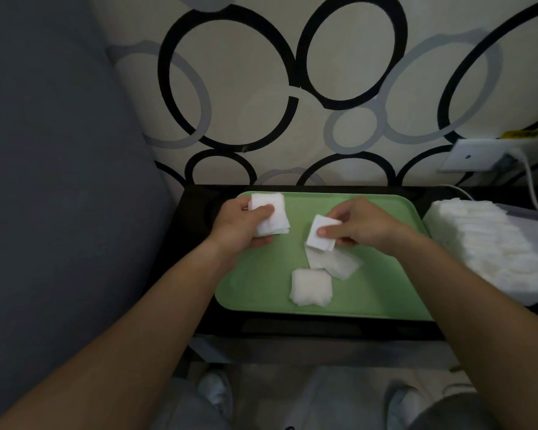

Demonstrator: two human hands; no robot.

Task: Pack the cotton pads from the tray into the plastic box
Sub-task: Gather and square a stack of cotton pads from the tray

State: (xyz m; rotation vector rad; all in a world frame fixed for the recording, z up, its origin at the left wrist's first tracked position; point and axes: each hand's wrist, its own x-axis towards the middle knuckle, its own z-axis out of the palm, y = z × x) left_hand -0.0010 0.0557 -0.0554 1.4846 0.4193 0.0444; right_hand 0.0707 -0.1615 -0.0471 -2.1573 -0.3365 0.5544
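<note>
While the black table (196, 209) carries everything, the green tray (385, 293) fills its middle. The plastic box (514, 212) sits just beside the tray's right edge, its walls hard to make out behind a packed row of cotton pads (491, 243) standing on edge, a row that runs from far to near. The left hand (246, 226), over the tray's far left corner, curls around a small stack of pads (269, 214), thumb on top. The right hand (364, 226) pinches a single pad (322, 232) between thumb and fingers above mid-tray. Two loose pads (336, 262) lie flat beneath it and a thicker pad bundle (311, 287) lies nearer. The box lies rightward of both grips, so the right hand seems better placed to deliver
</note>
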